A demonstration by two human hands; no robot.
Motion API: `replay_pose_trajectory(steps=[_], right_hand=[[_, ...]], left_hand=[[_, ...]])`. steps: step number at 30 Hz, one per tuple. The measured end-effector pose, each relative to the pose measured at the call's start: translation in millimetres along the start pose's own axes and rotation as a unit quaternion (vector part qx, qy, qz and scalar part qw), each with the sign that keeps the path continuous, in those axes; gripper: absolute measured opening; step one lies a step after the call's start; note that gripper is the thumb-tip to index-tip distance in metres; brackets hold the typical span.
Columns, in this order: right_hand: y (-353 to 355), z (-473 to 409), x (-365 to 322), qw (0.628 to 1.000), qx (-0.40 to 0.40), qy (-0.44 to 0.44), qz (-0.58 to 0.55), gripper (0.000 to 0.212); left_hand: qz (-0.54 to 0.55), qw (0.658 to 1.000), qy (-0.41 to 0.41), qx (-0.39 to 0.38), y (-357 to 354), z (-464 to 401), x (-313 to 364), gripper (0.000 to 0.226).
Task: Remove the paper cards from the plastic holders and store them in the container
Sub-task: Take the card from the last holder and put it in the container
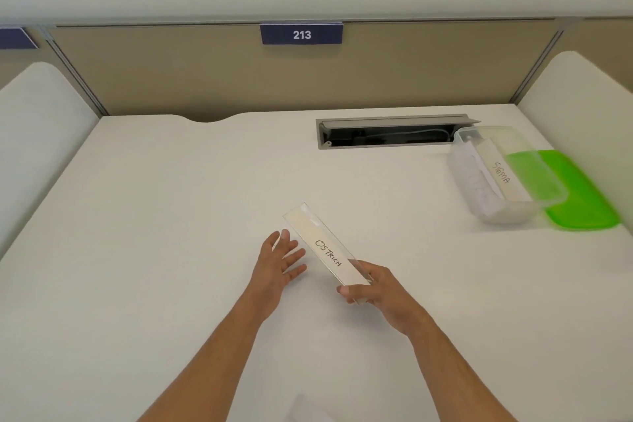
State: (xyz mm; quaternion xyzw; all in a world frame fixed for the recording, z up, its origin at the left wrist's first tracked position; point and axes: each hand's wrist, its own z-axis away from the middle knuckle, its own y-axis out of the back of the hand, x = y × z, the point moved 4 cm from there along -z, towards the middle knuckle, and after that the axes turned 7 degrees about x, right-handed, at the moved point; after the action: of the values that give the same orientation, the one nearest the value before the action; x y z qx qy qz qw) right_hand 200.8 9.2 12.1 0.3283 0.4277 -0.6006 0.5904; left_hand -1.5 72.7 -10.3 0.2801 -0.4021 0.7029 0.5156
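Note:
A clear plastic holder [325, 245] with a paper card marked "OSTRICH" inside is held slanted just above the white desk. My right hand [375, 291] grips its near end between thumb and fingers. My left hand [281, 258] is beside the holder's left edge with its fingers spread and straight, holding nothing. At the right stands a clear plastic container [496, 178] holding a card marked "SIGMA" [501, 173] and other white cards.
A green lid [582, 195] lies under and beside the container at the desk's right edge. An open cable slot [387, 133] is set in the desk at the back. A beige partition with a "213" sign [301, 34] closes the rear. Something pale and blurred [305, 408] shows at the bottom edge.

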Motion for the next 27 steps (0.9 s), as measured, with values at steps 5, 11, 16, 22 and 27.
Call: replay_pose_trajectory(steps=[5,11,16,22,27], right_hand=[[24.5,10.3,3.9,0.999,0.0,-0.003,0.041,0.05],[55.7,11.4,12.9,0.998,0.062,0.013,-0.01,0.059],[80.9,14.2,17.6,0.989,0.114,0.034,-0.087,0.07],[110.3,24.7,12.3,0.974,0.165,0.069,-0.137,0.06],[129.2,27.5,18.3,0.966,0.214,0.075,-0.123,0.02]], left_hand=[[0.003,0.999,0.009,-0.038,-6.0,-7.2,-8.3,0.079],[0.0,0.997,0.008,-0.077,-16.9,-8.0,-13.2,0.038],[-0.016,0.994,0.022,-0.103,-26.8,-4.2,-18.7,0.035],[-0.066,0.987,0.015,-0.146,-47.3,-1.8,-25.8,0.031],[-0.089,0.984,0.005,-0.154,-64.0,-1.4,-29.0,0.041]])
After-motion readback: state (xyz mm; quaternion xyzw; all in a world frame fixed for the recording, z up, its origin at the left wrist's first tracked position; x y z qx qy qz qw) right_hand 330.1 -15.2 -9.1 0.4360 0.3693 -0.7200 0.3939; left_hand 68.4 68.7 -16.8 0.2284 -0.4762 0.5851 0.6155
